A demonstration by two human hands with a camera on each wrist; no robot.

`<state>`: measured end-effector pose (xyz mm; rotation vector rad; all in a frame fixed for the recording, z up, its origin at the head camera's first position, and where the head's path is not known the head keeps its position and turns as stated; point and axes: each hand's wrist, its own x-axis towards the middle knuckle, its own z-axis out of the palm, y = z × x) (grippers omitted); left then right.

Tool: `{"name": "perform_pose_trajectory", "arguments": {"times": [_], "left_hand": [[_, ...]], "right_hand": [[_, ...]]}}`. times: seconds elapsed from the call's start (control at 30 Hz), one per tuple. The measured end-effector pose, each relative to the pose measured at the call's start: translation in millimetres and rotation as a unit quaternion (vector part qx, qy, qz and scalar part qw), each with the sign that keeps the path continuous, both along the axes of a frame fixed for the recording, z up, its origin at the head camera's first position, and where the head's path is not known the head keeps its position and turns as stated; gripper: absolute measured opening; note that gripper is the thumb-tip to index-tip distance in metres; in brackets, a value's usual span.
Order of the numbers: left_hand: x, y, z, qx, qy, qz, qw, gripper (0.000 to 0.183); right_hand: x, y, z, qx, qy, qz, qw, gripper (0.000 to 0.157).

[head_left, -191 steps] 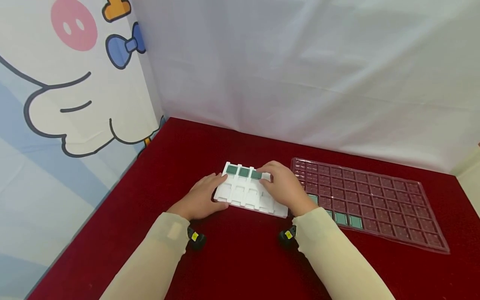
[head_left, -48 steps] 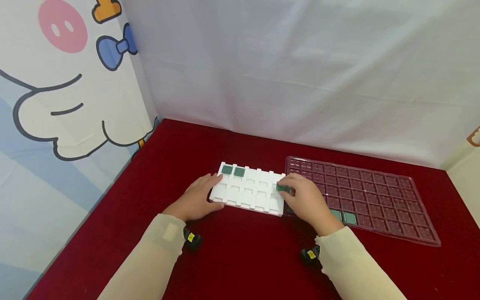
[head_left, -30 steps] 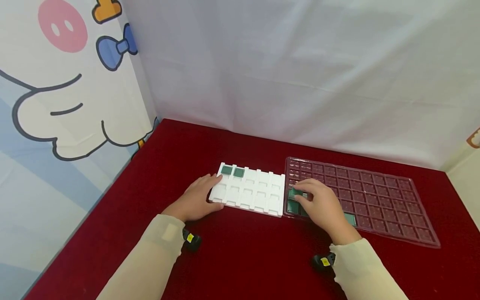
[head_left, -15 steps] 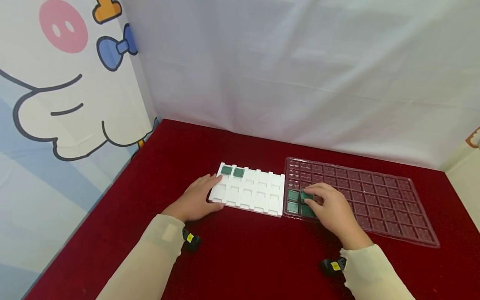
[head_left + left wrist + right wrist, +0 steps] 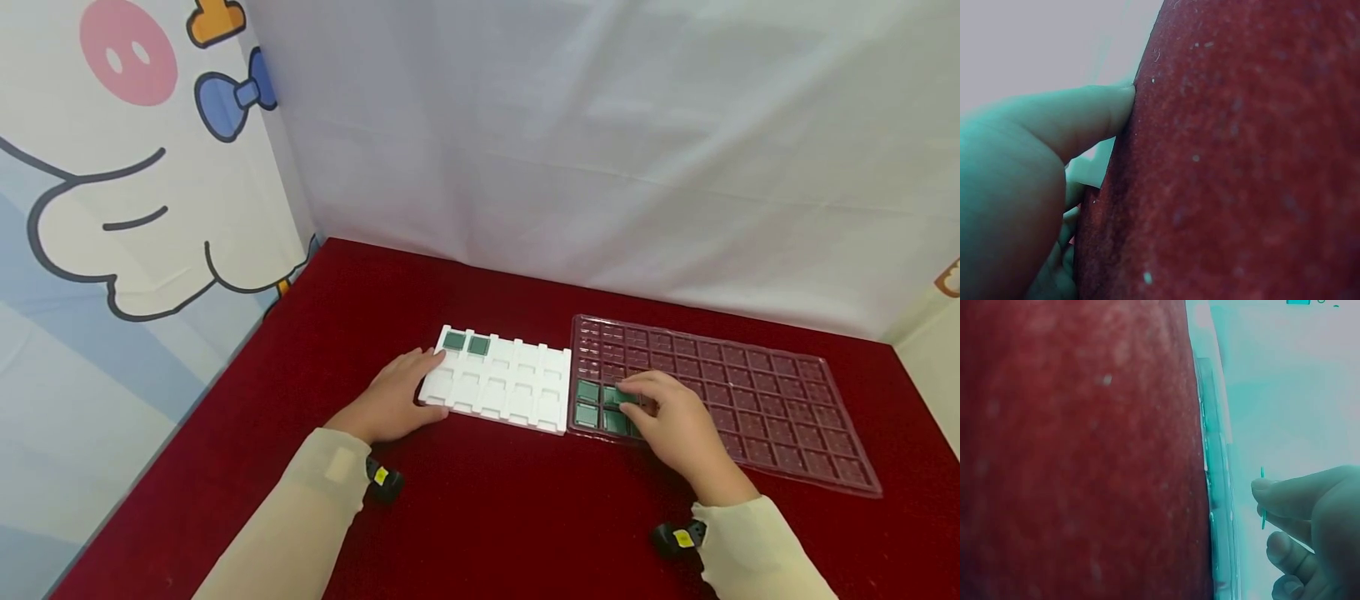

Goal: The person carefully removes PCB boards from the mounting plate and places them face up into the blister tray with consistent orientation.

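Observation:
My left hand [image 5: 397, 398] holds the left end of a white compartment tray [image 5: 495, 387], its thumb [image 5: 1094, 115] at the front edge and its fingers at the side. Two green square chips, the left one [image 5: 454, 340] and its neighbour [image 5: 479, 344], sit in that tray's back row. Over the front left part of a clear plastic tray [image 5: 738, 375], my right hand [image 5: 678, 425] pinches a thin green square chip [image 5: 1264, 520], seen edge-on in the right wrist view. Several green chips [image 5: 587, 415] lie in pockets below and left of it; my fingers partly hide others.
Both trays lie side by side on a dark red cloth [image 5: 487, 517], the clear one to the right. A white curtain [image 5: 600, 167] hangs behind the table. At the left stands a cartoon-printed sheet [image 5: 150, 233].
My right hand has gone from the white tray's back row rightward to the clear tray with a green chip. The white tray's third back pocket no longer has its chip. My left hand stays.

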<state>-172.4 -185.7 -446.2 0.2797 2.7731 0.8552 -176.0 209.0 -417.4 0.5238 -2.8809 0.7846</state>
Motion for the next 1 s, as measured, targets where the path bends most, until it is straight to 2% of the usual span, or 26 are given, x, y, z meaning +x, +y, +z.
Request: {"name": "perform_pose_trajectory", "arguments": {"times": [1.0], "left_hand": [[1.2, 0, 1.7, 0.001, -0.001, 0.002, 1.0000, 0.088]], "right_hand": [[-1.7, 20, 1.6, 0.032, -0.009, 0.006, 0.999, 0.028]]}}
